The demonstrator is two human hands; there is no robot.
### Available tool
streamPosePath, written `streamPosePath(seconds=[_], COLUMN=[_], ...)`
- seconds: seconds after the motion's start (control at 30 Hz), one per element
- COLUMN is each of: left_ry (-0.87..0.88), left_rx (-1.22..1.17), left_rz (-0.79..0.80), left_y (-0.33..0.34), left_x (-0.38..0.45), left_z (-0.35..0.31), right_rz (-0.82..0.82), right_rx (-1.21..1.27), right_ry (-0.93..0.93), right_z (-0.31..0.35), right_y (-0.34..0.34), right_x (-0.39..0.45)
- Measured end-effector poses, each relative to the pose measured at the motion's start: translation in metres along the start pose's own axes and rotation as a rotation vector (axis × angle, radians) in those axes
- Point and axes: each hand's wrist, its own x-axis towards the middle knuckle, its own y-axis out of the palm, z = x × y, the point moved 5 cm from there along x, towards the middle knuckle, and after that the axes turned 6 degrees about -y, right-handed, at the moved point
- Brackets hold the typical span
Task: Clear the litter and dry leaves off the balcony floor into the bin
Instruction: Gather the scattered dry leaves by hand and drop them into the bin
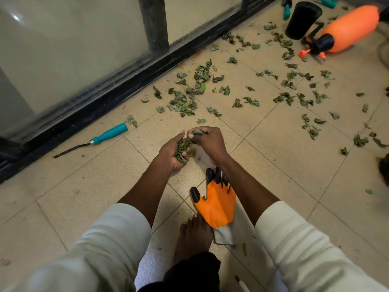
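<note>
The left hand (171, 151) is cupped palm-up low over the floor, its fingers curled round a wad of crumpled green dry leaves (182, 149). The right hand (207, 140) sits just beside it, thumb and fingertips pinching one more grey-green leaf (197, 132) above the wad, as if feeding it into the cupped palm.

The relation that matters next is where the remaining litter lies. The densest heap of scattered dry leaves (187, 95) is straight ahead of both hands, close to the black sliding-door track (117, 89), and it runs roughly along that track, up and to the right. A thinner scatter of leaves (299, 95) spreads well off to the right across the beige floor tiles (273, 144). The pinching right hand is nearer both patches, so it seems the natural one to reach forward while the left serves as the holder.

No bin shows in this view, so which way the handful must travel cannot be told.

Further out, a teal-handled metal garden tool (105, 135) lies to the left along the track. An orange and black clawed gardening glove (215, 203) lies under the right forearm, touching a bare foot (192, 237). Far right, an orange pressure sprayer (345, 30) lies on its side beside what is probably a black plastic pot (303, 20).
</note>
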Motion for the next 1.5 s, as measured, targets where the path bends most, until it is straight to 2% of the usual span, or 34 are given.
streamPosePath(seconds=[0.1,0.27,0.33,0.43,0.5,0.6,0.73,0.77,0.83,0.9,0.97,1.03,1.1,1.23,1.3,1.4,1.5], left_ry=[0.028,0.001,0.022,0.002,-0.005,0.007,0.06,0.056,0.034,0.012,-0.015,-0.021,-0.003,0.057,0.089,0.108,0.077], left_rx=[-0.035,-0.166,-0.166,-0.167,-0.142,-0.115,-0.083,-0.066,-0.044,-0.033,-0.031,-0.019,-0.01,-0.104,-0.154,-0.171,-0.155], left_rz=[0.042,0.066,0.067,0.054,0.046,0.06,0.069,0.062,0.056,0.036,0.048,0.055,0.034,-0.014,-0.046,-0.033,-0.002], left_y=[0.006,0.004,0.003,0.001,0.0,0.002,-0.002,-0.004,-0.007,-0.014,-0.018,-0.021,-0.022,-0.031,-0.042,-0.043,-0.034], left_x=[0.001,-0.002,-0.003,-0.001,0.0,0.0,-0.001,-0.002,-0.001,0.0,-0.005,-0.008,-0.01,-0.011,-0.011,-0.011,-0.009], left_z=[0.0,0.004,0.002,0.001,0.002,0.003,-0.001,-0.002,-0.003,-0.002,-0.001,0.001,0.0,-0.012,-0.018,-0.02,-0.014], right_rz=[-0.013,-0.127,-0.111,-0.013,0.023,-0.007,-0.081,-0.098,-0.108,-0.02,0.106,0.175,0.213,0.206,0.25,0.543,0.685], right_rx=[0.002,-0.231,-0.273,-0.211,-0.264,-0.388,-0.375,-0.39,-0.393,-0.377,-0.453,-0.581,-0.609,-0.317,-0.481,-0.892,-1.194], right_ry=[0.028,-0.124,-0.201,-0.122,-0.138,-0.194,-0.245,-0.189,0.054,0.364,0.483,0.419,0.296,0.083,-0.039,-0.181,-0.429], right_z=[0.002,-0.001,0.001,-0.001,-0.004,-0.006,0.002,0.001,-0.011,-0.02,-0.023,-0.017,-0.009,0.0,-0.003,-0.03,-0.05], right_y=[0.018,0.039,0.046,0.047,0.044,0.036,0.027,0.025,0.022,0.021,0.021,0.021,0.024,0.013,0.007,0.021,0.031], right_x=[-0.009,-0.026,-0.033,-0.039,-0.038,-0.029,-0.016,-0.01,0.004,0.01,0.013,0.015,0.019,0.031,0.033,0.018,-0.001])
